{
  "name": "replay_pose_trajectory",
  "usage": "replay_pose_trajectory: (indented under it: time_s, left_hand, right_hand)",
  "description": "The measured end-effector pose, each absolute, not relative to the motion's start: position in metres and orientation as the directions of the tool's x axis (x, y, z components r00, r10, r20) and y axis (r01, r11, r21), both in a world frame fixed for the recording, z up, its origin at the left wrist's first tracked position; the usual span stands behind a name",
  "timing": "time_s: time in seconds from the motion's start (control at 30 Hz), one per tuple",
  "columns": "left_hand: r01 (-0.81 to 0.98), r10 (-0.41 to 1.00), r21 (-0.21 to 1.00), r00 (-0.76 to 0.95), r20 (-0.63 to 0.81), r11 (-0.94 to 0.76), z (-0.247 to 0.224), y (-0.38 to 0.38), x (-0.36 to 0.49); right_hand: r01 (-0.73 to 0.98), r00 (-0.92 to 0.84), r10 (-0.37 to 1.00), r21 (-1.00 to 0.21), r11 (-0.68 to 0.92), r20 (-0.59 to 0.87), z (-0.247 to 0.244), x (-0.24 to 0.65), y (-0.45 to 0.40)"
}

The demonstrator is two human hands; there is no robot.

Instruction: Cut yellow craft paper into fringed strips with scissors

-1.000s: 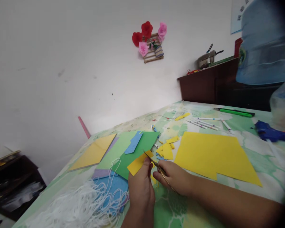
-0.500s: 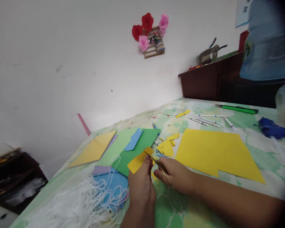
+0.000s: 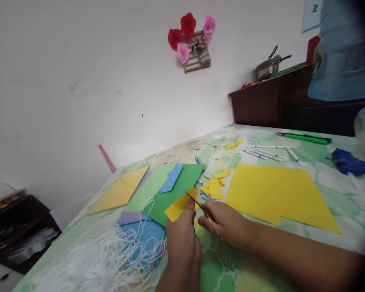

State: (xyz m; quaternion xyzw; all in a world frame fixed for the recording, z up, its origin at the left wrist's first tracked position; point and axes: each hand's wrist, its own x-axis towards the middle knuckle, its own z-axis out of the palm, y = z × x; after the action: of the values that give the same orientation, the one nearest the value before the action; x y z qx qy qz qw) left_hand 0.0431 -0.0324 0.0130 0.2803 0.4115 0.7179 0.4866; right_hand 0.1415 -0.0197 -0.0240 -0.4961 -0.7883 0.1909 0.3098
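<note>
Between the thumb and fingers of my left hand [image 3: 184, 235] is a small yellow paper piece [image 3: 177, 209]. My right hand [image 3: 228, 223] grips the gold-coloured handles of a pair of scissors [image 3: 204, 209], whose blades lie across the right part of that piece. Beneath and beyond my hands is a green sheet [image 3: 182, 184] with a blue cut piece [image 3: 171, 179] on it. Yellow scraps [image 3: 213, 189] are scattered just past the scissors. A large yellow sheet [image 3: 276, 194] with a notched near edge lies to the right.
A heap of white string [image 3: 94, 259] covers the near left, partly over blue paper [image 3: 146, 239]. Markers [image 3: 267, 154], a green cutter [image 3: 305, 138] and a blue glue gun [image 3: 351, 162] lie at the back right. A yellow-orange pad [image 3: 120, 190] rests left.
The view has shifted slightly. My hands, the scissors and the yellow piece stay in nearly the same arrangement, a touch farther right in the picture.
</note>
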Motion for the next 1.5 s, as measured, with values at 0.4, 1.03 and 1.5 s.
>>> replay_pose_trajectory:
  time_s: [0.4,1.03,1.5]
  left_hand:
    - [-0.52,0.949,0.843,-0.314,-0.044,-0.133,0.0122,-0.0305,0.0393]
    - [-0.556,0.973,0.831,-0.198,-0.121,-0.01,0.0128,-0.0273,0.0343]
    - [-0.491,0.968,0.867,-0.246,-0.05,-0.08,0.0157,-0.0319,0.037]
  right_hand:
    - [0.699,-0.285,0.915,-0.592,0.402,0.285,-0.0207,0.144,-0.0197]
    - [0.707,-0.253,0.935,-0.612,0.355,0.25,-0.0204,0.1445,-0.017]
    - [0.683,-0.31,0.896,-0.58,0.443,0.319,-0.0255,0.1444,-0.0177]
